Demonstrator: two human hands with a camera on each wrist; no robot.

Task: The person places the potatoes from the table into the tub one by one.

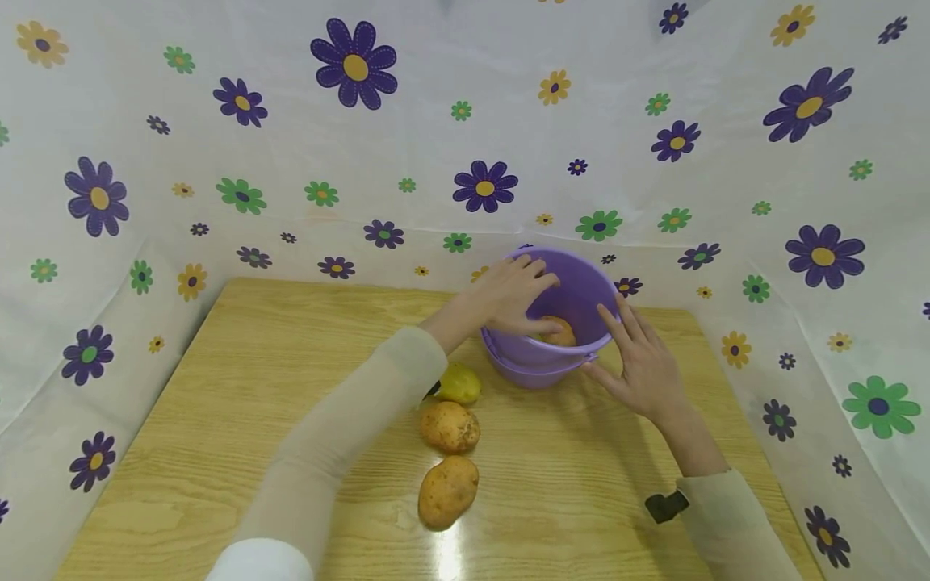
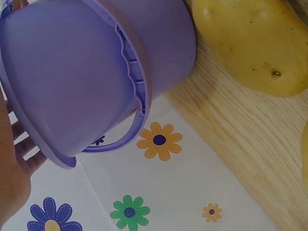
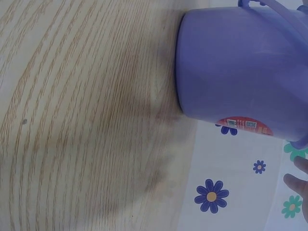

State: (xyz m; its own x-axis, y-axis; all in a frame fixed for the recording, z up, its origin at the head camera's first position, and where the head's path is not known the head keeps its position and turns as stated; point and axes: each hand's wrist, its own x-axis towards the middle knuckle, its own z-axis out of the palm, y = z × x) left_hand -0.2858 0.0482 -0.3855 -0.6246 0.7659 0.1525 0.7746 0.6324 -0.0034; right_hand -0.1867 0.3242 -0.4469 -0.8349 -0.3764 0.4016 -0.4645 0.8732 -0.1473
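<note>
A purple bucket (image 1: 541,363) stands upright at the back of the wooden table. My left hand (image 1: 512,294) reaches over its left rim, fingers spread, the thumb across a potato (image 1: 562,332) inside. In the left wrist view part of this hand (image 2: 14,178) shows beside the bucket (image 2: 67,72). My right hand (image 1: 643,371) is at the bucket's right rim with fingers extended; whether it touches is unclear. In front of the bucket lie a yellow-green potato (image 1: 461,384), partly behind my left sleeve, and two brown potatoes (image 1: 450,428) (image 1: 448,492).
The wooden table (image 1: 581,500) meets a white flower-print cloth (image 1: 414,145) at the back and sides. The bucket's handle (image 2: 120,144) hangs down along its outside. A red label (image 3: 245,125) is on the bucket's wall.
</note>
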